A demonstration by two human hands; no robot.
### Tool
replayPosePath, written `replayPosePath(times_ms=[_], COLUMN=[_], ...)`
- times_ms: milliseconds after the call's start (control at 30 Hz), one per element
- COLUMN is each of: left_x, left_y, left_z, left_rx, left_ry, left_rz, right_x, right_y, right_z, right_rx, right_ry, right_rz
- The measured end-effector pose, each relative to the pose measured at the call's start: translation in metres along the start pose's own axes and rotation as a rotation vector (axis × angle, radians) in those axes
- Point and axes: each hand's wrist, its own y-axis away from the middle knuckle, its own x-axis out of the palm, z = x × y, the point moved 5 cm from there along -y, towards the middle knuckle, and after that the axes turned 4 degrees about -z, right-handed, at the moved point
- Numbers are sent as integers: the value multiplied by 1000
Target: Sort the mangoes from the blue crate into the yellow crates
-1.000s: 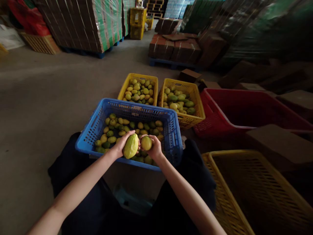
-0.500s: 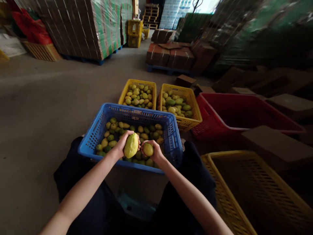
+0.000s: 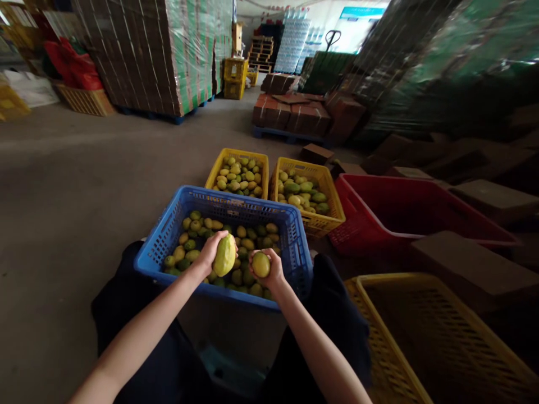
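Note:
My left hand [image 3: 211, 253] is closed around a large, bumpy, yellow-green lemon [image 3: 224, 256]. A smaller, rounder lemon [image 3: 261, 265] is in my right hand [image 3: 274, 269], with the fingers wrapped about it. The two fruits are held a short way apart, both above a blue crate [image 3: 295, 247] that stands between my knees. Inside this crate lie many green and yellow lemons [image 3: 192, 255], partly covered by my hands and forearms.
Beyond the blue crate stand two yellow crates, the left one [image 3: 214, 175] and the right one [image 3: 332, 193], holding more fruit. At right are a red bin [image 3: 357, 224], a yellow crate [image 3: 362, 303] and cardboard boxes [image 3: 467, 261]. Wrapped pallet stacks [image 3: 130, 56] rise behind.
My right hand has moved a little right and down with its lemon, widening the gap between the hands. The left hand keeps its lemon. The view has tipped slightly upward.

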Motion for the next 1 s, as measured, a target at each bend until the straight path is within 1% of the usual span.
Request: replayPosePath(times_ms=[67,133,200,267,367,433,500,600,667,767,833,933,1000], left_x=[0,-2,-5,-10,-19,-23,-22,-14,-9,-2,0,2,2], left_y=[-1,-3,-5,-7,-9,-10,-11,-12,-12,-10,-8,-7,-9], left_z=[3,9,17,26,37,40,39,37,34,28,27,33,44], left_rx=[-67,-179,-277,-347,-395,-384,-382,-409,-387,-313,-275,-209,-177], left_ry=[22,48,95,178,301,340,371,445,508,567,573,560,535], left_rz=[-12,-55,-143,-243,-372,-412,-377,-242,-167,-76,-58,-95,-142], right_x=[-2,-2,0,3,6,7,8,9,10,11,10,7,11], right_y=[0,0,0,0,0,-1,-1,-2,-2,-1,-1,1,3], right_z=[-6,-10,-10,-8,-6,-6,-8,-12,-12,-8,-4,-1,-6], right_rx=[13,23,18,3,-5,-5,3,31,7,-114,-239,-493,-658], right_ry=[-16,-35,-75,-125,-134,-81,-23,12,12,38,91,256,450], right_rz=[4,0,-16,-32,-37,-31,-20,8,29,39,-8,-129,-135])
